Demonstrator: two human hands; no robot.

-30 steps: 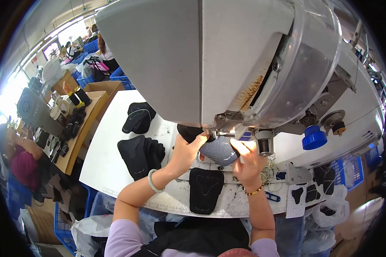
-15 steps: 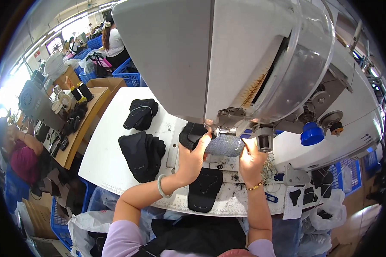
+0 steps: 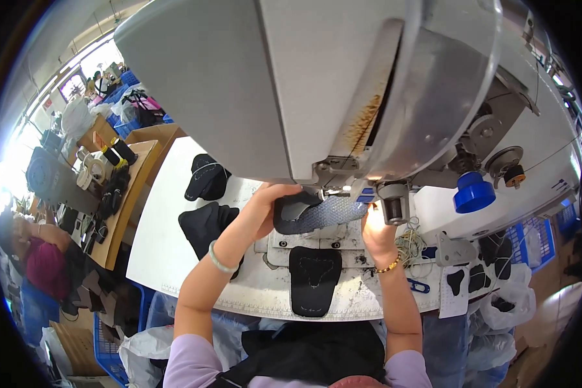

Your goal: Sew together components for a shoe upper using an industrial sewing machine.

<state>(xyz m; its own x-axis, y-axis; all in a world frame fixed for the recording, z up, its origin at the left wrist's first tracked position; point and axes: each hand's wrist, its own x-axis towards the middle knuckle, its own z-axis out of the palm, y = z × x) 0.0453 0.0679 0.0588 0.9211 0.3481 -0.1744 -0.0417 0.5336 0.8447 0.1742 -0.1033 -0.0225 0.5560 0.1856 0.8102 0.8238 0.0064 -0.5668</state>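
A curved piece of grey mesh and black fabric (image 3: 326,216) lies under the head of a grey-white sewing machine (image 3: 200,84). My left hand (image 3: 269,204) grips its left end, fingers reaching behind the machine head's lower edge. At the other end my right hand (image 3: 377,231) pinches the fabric close to the presser area, its fingertips partly hidden by a metal knob. Just in front of the fabric, a black padded panel (image 3: 315,281) with a pale stitched outline rests flat on the white table (image 3: 155,242).
To the left sit two stacks of black panels, one farther (image 3: 207,178) and one nearer (image 3: 204,229), partly behind my left arm. Loose thread (image 3: 409,246) and a blue thread snipper (image 3: 419,286) lie by my right wrist. Plastic bags (image 3: 498,307) hang at right. A co-worker (image 3: 45,258) sits far left.
The fabric has swung round, showing more mesh along its near edge. My left hand has moved left and farther away; my right hand stays at the right end. The whole view has shifted slightly.
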